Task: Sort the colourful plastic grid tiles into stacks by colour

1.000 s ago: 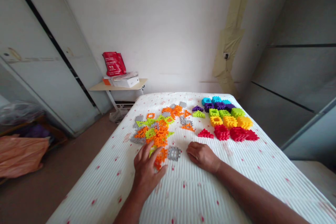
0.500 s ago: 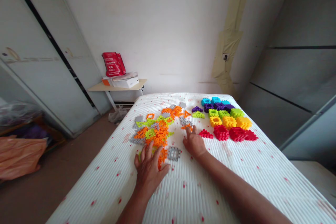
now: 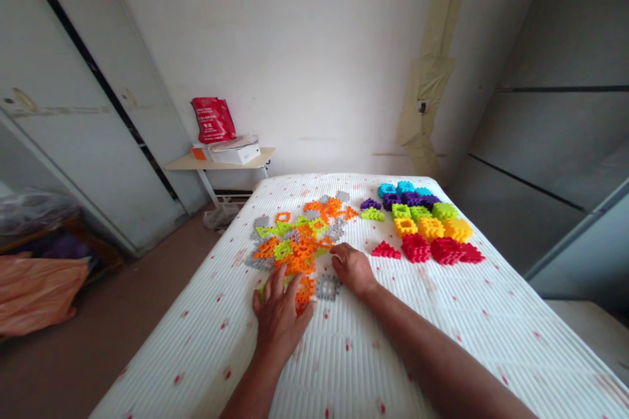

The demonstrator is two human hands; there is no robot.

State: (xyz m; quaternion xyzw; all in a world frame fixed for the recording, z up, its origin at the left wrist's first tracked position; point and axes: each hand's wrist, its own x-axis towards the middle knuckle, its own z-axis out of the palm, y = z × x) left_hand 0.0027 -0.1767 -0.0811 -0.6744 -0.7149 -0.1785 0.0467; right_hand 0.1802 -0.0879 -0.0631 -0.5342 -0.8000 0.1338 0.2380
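Observation:
My left hand [image 3: 279,308] lies with fingers spread over the near end of a mixed heap of toy building pieces, touching orange lattice pieces [image 3: 304,288] and a partly covered green one. To its right, my right hand [image 3: 352,268] has its fingers curled together at the heap's right side. An orange piece [image 3: 325,243] lies just beyond its fingertips; whether anything is inside the fingers is hidden. A grey square window piece [image 3: 327,288] rests flat between the hands. Grey pieces [image 3: 337,229] and green pieces [image 3: 283,249] lie among the orange ones.
On the right, stacked pieces stand in colour rows: red [image 3: 415,247], yellow [image 3: 431,228], green [image 3: 420,213], purple [image 3: 411,198] and blue [image 3: 386,190]. A red triangular piece [image 3: 386,250] lies near my right hand. Behind the white bed [image 3: 236,353], a small table [image 3: 184,162] holds boxes.
My right hand has drawn back left towards the heap, its fingers curling. The orange and grey pieces by its fingertips have shifted left to the heap. My left hand has barely moved.

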